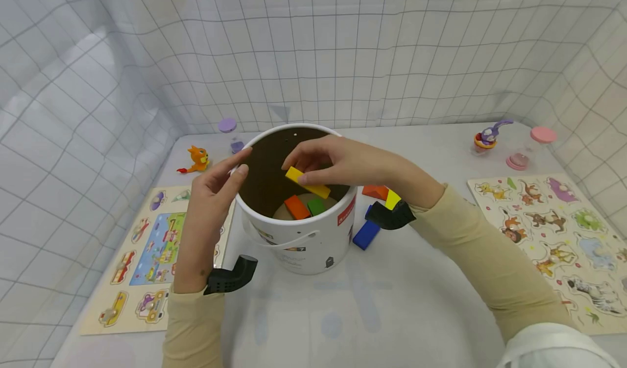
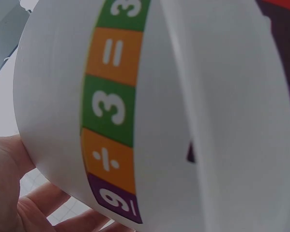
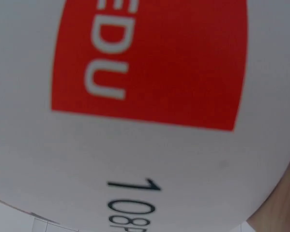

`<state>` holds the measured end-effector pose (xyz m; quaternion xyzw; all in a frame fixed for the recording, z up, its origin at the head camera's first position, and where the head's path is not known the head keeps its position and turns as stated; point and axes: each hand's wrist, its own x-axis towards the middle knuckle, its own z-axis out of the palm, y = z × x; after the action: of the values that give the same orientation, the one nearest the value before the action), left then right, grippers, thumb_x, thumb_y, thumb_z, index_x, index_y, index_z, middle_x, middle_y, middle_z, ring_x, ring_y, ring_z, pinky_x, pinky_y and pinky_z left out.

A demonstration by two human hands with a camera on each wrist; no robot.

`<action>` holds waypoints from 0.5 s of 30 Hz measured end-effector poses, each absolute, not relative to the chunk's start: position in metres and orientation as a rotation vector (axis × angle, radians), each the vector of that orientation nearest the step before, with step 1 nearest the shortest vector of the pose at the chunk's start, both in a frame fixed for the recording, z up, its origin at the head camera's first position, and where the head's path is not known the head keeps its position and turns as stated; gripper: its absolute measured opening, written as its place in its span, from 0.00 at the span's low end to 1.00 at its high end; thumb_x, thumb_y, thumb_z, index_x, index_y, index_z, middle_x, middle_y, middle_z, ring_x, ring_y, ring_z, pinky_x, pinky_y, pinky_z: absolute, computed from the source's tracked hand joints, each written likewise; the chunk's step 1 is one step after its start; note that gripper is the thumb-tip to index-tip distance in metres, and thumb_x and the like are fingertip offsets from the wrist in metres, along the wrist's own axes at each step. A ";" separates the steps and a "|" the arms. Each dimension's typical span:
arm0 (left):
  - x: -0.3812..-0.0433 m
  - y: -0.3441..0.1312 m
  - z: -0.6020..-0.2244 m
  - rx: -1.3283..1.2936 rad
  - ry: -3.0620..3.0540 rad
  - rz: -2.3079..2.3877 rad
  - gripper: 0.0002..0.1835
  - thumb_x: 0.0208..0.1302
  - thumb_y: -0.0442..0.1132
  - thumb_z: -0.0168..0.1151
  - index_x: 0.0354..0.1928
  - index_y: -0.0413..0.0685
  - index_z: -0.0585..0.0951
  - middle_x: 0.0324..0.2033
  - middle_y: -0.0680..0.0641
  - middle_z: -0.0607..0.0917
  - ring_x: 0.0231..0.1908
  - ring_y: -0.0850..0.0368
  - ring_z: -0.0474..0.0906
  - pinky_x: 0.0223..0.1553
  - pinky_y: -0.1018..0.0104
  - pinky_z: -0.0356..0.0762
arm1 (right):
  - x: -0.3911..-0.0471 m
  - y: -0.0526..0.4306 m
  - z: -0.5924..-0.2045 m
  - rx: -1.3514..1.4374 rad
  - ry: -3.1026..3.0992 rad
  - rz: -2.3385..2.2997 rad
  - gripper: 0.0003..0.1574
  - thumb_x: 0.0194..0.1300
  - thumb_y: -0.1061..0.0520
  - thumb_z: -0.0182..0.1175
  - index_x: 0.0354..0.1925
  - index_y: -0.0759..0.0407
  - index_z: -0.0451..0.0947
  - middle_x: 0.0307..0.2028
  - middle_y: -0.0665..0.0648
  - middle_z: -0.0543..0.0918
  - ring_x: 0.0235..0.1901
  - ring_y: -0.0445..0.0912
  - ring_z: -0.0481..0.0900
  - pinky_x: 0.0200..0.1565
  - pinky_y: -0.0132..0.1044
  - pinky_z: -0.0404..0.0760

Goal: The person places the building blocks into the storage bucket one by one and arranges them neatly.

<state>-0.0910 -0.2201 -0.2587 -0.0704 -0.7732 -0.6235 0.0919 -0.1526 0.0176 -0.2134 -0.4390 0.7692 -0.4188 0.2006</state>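
Observation:
A white bucket point(image 1: 289, 227) with printed numbers and pictures stands upright in the middle, its thin handle hanging on the near side. Over its mouth, my right hand point(image 1: 338, 160) pinches a yellow block point(image 1: 314, 187) between thumb and fingers. Inside, an orange-red block point(image 1: 296, 207) and a green block point(image 1: 316, 206) lie near the bottom. My left hand point(image 1: 214, 189) touches the left rim with thumb and fairly straight fingers. In the left wrist view, the left hand point(image 2: 9, 166) shows beyond the bucket's edge. The right wrist view is filled mostly by the bucket wall point(image 3: 53, 154).
Right of the bucket lie a blue block point(image 1: 366, 235), an orange-red block point(image 1: 375, 191) and a yellow block point(image 1: 392, 199). Knobbed puzzle boards flank it, vehicles point(image 1: 191, 281) left and animals point(image 1: 534, 237) right. An orange figurine point(image 1: 198, 159) and lidded jars stand farther back.

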 end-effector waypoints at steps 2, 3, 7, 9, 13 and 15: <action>-0.091 -0.220 -0.258 -0.203 -2.303 -1.855 0.21 0.63 0.47 0.52 0.58 0.54 0.72 0.56 0.47 0.72 0.50 0.50 0.70 0.45 0.72 0.73 | -0.152 0.017 -0.213 -1.225 2.147 -1.127 0.14 0.62 0.55 0.54 0.48 0.50 0.73 0.39 0.51 0.77 0.39 0.41 0.74 0.43 0.34 0.75; -0.090 -0.221 -0.258 -0.200 -2.305 -1.857 0.21 0.62 0.47 0.52 0.58 0.55 0.72 0.56 0.48 0.72 0.51 0.51 0.70 0.45 0.72 0.73 | -0.152 0.016 -0.212 -1.231 2.163 -1.096 0.14 0.62 0.55 0.54 0.48 0.50 0.73 0.38 0.50 0.77 0.39 0.41 0.74 0.42 0.34 0.75; -0.091 -0.220 -0.259 -0.217 -2.289 -1.866 0.21 0.63 0.47 0.52 0.57 0.54 0.72 0.56 0.48 0.72 0.51 0.52 0.69 0.45 0.72 0.72 | -0.149 0.014 -0.213 -1.293 2.265 -0.945 0.12 0.63 0.55 0.53 0.46 0.51 0.73 0.36 0.47 0.77 0.37 0.40 0.73 0.42 0.32 0.74; -0.091 -0.220 -0.259 -0.232 -2.279 -1.862 0.20 0.63 0.45 0.52 0.57 0.52 0.72 0.56 0.47 0.72 0.51 0.51 0.69 0.45 0.72 0.73 | -0.146 0.012 -0.214 -1.320 2.351 -0.884 0.09 0.63 0.55 0.53 0.43 0.51 0.74 0.35 0.45 0.78 0.36 0.38 0.73 0.41 0.31 0.73; -0.092 -0.220 -0.260 -0.242 -2.273 -1.853 0.20 0.63 0.45 0.52 0.57 0.51 0.72 0.55 0.46 0.72 0.51 0.50 0.69 0.45 0.72 0.73 | -0.139 0.010 -0.223 -1.374 2.544 -0.961 0.07 0.63 0.56 0.53 0.38 0.52 0.76 0.35 0.44 0.78 0.35 0.37 0.73 0.41 0.29 0.73; -0.092 -0.220 -0.260 -0.238 -2.277 -1.855 0.20 0.63 0.45 0.52 0.57 0.51 0.72 0.56 0.46 0.72 0.51 0.50 0.69 0.46 0.71 0.73 | -0.134 0.012 -0.228 -1.423 2.596 -1.120 0.07 0.62 0.57 0.53 0.39 0.54 0.76 0.37 0.46 0.78 0.37 0.37 0.73 0.42 0.30 0.74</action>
<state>-0.0917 -0.2201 -0.2596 -0.0804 -0.7690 -0.6266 0.0975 -0.1343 0.0119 -0.2283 -0.4497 0.8200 -0.3539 -0.0118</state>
